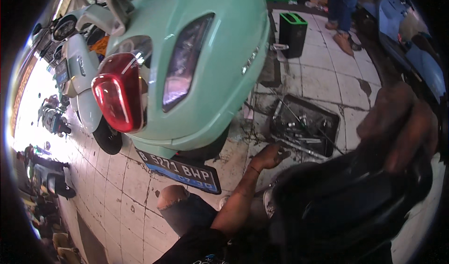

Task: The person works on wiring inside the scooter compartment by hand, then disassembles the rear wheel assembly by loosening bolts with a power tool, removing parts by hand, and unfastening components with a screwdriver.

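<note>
My left hand (pixel 267 157) reaches forward over the floor, its fingers loosely apart and nothing visible in them. Just beyond it lies a shallow black tray (pixel 331 119) holding several metal hand tools. My right hand (pixel 397 123), blurred and close up, is closed over the upper edge of a large, dark, glossy part (pixel 351 203). That part fills the lower right and hides the floor behind it; its exact kind cannot be made out. Ahead on the left stands a mint-green scooter (pixel 220 72) with a red tail light (pixel 119 98) and a number plate (pixel 180 170).
A black bin with a green rim (pixel 293 34) stands beyond the tray. Farther right are another person's legs (pixel 343 6) and a blue scooter (pixel 397 25). More scooters (pixel 79 81) are parked at the left. The floor is stained white tile (pixel 322 81).
</note>
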`<state>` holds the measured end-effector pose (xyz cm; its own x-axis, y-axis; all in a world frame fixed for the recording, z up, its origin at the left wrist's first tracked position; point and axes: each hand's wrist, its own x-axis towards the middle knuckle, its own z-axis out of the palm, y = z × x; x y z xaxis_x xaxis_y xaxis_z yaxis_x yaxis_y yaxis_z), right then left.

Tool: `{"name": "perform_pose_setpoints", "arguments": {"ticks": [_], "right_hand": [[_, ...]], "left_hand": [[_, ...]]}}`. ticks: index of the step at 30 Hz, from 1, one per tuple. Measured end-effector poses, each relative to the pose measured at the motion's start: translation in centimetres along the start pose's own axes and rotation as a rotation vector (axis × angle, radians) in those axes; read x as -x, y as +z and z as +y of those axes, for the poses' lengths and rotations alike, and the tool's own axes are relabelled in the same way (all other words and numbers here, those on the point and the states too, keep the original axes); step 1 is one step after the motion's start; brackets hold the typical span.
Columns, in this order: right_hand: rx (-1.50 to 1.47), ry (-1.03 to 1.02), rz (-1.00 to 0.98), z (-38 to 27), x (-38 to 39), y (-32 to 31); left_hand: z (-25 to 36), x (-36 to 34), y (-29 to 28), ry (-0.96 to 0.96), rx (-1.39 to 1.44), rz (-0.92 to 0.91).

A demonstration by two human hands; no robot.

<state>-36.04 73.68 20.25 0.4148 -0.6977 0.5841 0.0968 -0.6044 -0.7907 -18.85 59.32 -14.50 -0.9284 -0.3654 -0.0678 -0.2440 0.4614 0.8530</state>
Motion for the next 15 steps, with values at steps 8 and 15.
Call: {"name": "perform_pose_setpoints", "arguments": {"ticks": [8,15], "right_hand": [[0.090,0.199,-0.527,0.6,3.6,3.6],[0.228,0.439,-0.927,3.9,6.1,9.5]], "left_hand": [[0.2,0.5,-1.5,-0.134,-0.020,-0.120],[0.6,0.0,-0.1,-0.249,-0.011,-0.167]]}}
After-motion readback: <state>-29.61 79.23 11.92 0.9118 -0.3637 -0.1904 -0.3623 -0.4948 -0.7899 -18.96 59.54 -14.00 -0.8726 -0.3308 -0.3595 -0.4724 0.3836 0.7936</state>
